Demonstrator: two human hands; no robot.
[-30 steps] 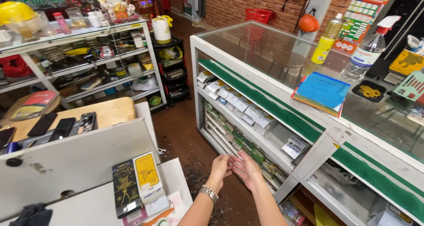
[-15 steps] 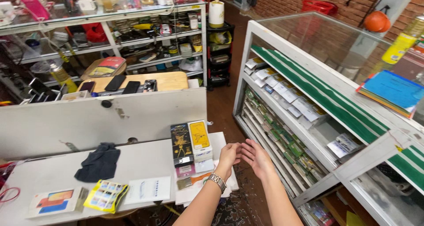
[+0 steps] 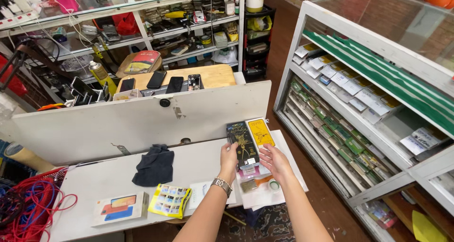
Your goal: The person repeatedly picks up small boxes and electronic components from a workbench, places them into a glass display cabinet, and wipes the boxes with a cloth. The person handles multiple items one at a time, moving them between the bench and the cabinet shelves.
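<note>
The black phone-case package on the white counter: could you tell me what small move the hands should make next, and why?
Probably close both hands on the black package and lift it. The left hand already touches its left edge, the right hand sits open at its lower right, and it lies on a loose pile beside the yellow package, so a two-sided grip should keep the pile from sliding.

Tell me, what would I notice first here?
Probably the two hands, left hand and right hand, touching a black flat package beside a yellow package on the white table. A tangle of red cable lies far left, and a glass display case stands right.
</note>
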